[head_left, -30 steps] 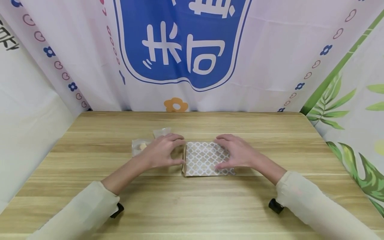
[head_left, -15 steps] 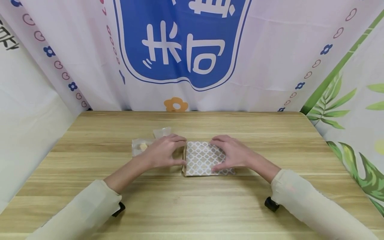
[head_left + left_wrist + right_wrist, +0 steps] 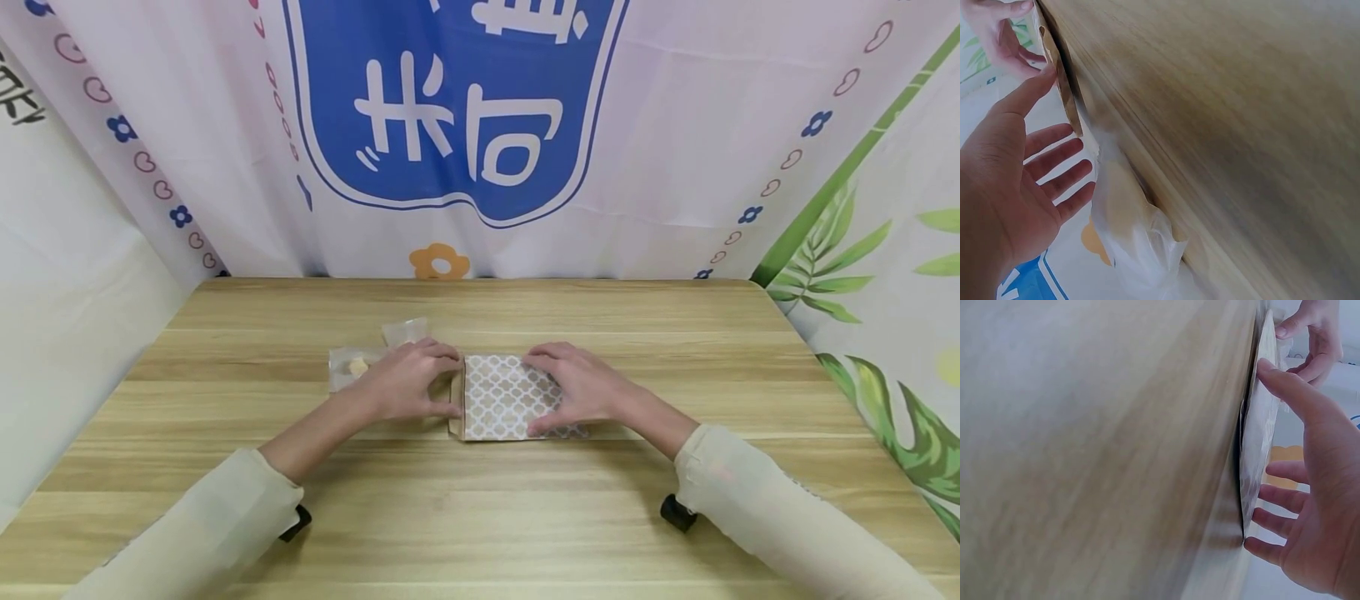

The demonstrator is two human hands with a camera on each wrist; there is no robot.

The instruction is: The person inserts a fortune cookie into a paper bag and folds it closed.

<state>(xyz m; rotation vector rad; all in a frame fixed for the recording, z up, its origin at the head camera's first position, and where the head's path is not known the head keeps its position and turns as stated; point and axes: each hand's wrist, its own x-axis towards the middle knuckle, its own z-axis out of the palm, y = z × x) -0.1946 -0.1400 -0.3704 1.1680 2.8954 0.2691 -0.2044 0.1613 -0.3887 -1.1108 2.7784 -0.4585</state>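
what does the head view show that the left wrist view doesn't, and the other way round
Only the head view: both sleeves and the full patterned top of the flat package.

Only the left wrist view: the palm side of the left hand, with its four fingers seen apart.

Both: the two hands, including the right hand, the package's edge, clear plastic packaging, the wooden table and parts of the printed backdrop.

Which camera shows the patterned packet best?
The head view: there the patterned packet shows most of its top face. The left wrist view catches its brown end, the right wrist view its pale face nearly edge-on.
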